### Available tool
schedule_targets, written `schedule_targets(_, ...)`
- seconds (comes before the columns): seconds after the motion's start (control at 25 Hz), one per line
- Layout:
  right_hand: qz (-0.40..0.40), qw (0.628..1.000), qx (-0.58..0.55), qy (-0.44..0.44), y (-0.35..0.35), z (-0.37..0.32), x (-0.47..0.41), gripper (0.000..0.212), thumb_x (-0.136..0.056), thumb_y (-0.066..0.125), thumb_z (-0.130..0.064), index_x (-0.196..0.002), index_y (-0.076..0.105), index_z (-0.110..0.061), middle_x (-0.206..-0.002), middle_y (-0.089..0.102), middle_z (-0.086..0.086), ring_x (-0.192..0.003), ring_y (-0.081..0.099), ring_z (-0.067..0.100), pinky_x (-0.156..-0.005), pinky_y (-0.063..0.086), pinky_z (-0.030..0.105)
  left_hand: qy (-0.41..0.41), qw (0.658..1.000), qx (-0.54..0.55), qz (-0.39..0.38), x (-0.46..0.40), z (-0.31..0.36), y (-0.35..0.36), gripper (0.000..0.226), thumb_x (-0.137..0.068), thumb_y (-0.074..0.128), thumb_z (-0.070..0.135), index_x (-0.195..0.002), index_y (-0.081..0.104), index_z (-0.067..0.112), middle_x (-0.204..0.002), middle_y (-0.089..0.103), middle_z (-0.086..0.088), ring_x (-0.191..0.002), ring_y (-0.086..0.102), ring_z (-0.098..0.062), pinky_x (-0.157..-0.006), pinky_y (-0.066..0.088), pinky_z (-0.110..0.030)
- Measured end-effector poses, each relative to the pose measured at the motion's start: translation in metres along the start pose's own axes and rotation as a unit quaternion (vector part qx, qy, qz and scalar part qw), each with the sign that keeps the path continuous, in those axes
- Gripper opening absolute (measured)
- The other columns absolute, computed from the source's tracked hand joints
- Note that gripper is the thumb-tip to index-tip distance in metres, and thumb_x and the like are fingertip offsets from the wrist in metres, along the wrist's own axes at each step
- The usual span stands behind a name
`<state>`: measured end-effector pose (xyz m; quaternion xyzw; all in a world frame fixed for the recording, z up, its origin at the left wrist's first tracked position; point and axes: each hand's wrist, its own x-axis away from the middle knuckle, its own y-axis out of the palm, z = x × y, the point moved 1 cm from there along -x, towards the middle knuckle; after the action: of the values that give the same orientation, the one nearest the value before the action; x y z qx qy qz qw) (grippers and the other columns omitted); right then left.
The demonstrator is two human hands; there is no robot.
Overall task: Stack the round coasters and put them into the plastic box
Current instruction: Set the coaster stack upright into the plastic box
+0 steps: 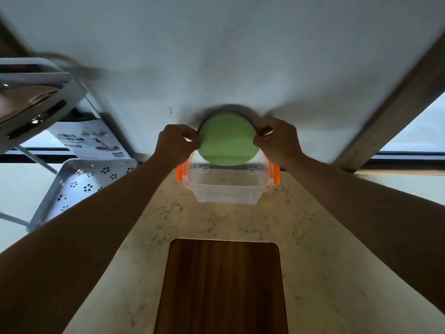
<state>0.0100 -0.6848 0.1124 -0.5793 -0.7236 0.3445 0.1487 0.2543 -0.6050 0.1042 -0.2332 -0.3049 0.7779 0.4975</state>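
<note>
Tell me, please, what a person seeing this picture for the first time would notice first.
The eye goes first to the green round coaster stack at the centre, held by its edges between the left hand and the right hand. Just below it, the clear plastic box with orange latches stands open on the marble counter. Nearer the camera, a dark wooden board lies on the counter.

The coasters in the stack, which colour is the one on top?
The green coaster tops the stack; a darker coaster's edge shows behind it.
</note>
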Motion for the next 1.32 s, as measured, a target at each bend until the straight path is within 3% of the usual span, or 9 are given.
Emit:
schedule_targets(0.08, 0.003, 1.0, 0.007, -0.01, 0.012, 0.01, -0.001, 0.019, -0.069, 0.07, -0.006, -0.088, 0.072, -0.011, -0.084, 0.073, 0.005, -0.08, 0.068, 0.02, -0.077, 0.052, 0.028, 0.027, 0.999, -0.035, 0.005, -0.003, -0.008, 0.011, 0.011, -0.075, 0.076, 0.016, -0.085, 0.076, 0.02, -0.083, 0.074, 0.008, -0.061, 0.056, 0.011, -0.066, 0.038, -0.006)
schedule_targets(0.2, 0.012, 0.999, 0.028, -0.036, 0.025, 0.022, 0.001, 0.018, -0.069, 0.07, -0.006, -0.086, 0.072, -0.01, -0.083, 0.074, 0.006, -0.081, 0.067, 0.024, -0.075, 0.05, 0.03, 0.053, 0.997, -0.059, 0.018, -0.001, -0.02, 0.023, 0.012, -0.075, 0.075, 0.013, -0.087, 0.077, 0.015, -0.088, 0.077, 0.004, -0.06, 0.053, 0.005, -0.067, 0.032, 0.0)
schedule_targets(0.32, 0.02, 0.994, 0.102, -0.044, 0.033, 0.03, 0.002, 0.015, -0.076, 0.071, -0.015, -0.091, 0.073, -0.015, -0.088, 0.075, -0.002, -0.094, 0.057, 0.027, -0.082, 0.047, 0.039, 0.062, 0.995, -0.066, 0.032, -0.002, -0.024, 0.029, 0.015, -0.075, 0.075, 0.011, -0.089, 0.076, 0.013, -0.094, 0.076, -0.001, -0.08, 0.062, -0.016, -0.078, 0.036, -0.018)
schedule_targets(0.44, 0.027, 0.99, 0.133, -0.047, 0.032, 0.035, 0.0, 0.014, -0.079, 0.071, -0.017, -0.093, 0.073, -0.016, -0.091, 0.076, -0.002, -0.096, 0.056, 0.03, -0.083, 0.047, 0.042, 0.08, 0.99, -0.113, 0.015, -0.002, -0.024, 0.038, 0.016, -0.078, 0.075, 0.012, -0.094, 0.076, 0.012, -0.094, 0.066, -0.008, -0.096, 0.056, -0.029, -0.078, 0.036, -0.029)
schedule_targets(0.64, 0.005, 0.969, 0.23, -0.086, 0.035, 0.04, 0.0, 0.016, -0.086, 0.067, -0.022, -0.098, 0.073, -0.016, -0.093, 0.076, 0.003, -0.095, 0.057, 0.031, -0.084, 0.043, 0.04, 0.059, 0.988, -0.144, 0.013, -0.007, -0.03, 0.048, 0.019, -0.082, 0.071, 0.014, -0.101, 0.076, 0.012, -0.102, 0.051, -0.015, -0.102, 0.051, -0.034, -0.083, 0.037, -0.031)
schedule_targets(0.84, -0.012, 0.946, 0.306, -0.11, 0.038, 0.04, 0.0, 0.022, -0.086, 0.064, -0.03, -0.101, 0.067, -0.013, -0.09, 0.074, 0.005, -0.092, 0.059, 0.031, -0.081, 0.039, 0.039, 0.052, 0.985, -0.165, 0.014, -0.006, -0.027, 0.051, 0.025, -0.085, 0.07, 0.015, -0.109, 0.074, 0.008, -0.11, 0.051, -0.019, -0.108, 0.05, -0.036, -0.09, 0.046, -0.043)
schedule_targets(1.32, -0.021, 0.941, 0.322, -0.104, 0.043, 0.039, 0.001, 0.023, -0.088, 0.06, -0.031, -0.099, 0.066, -0.012, -0.09, 0.073, 0.006, -0.092, 0.057, 0.032, -0.083, 0.038, 0.04, 0.081, 0.979, -0.185, 0.032, -0.003, -0.024, 0.05, 0.025, -0.086, 0.07, 0.018, -0.108, 0.074, 0.009, -0.105, 0.053, -0.017, -0.104, 0.051, -0.036, -0.089, 0.046, -0.044)
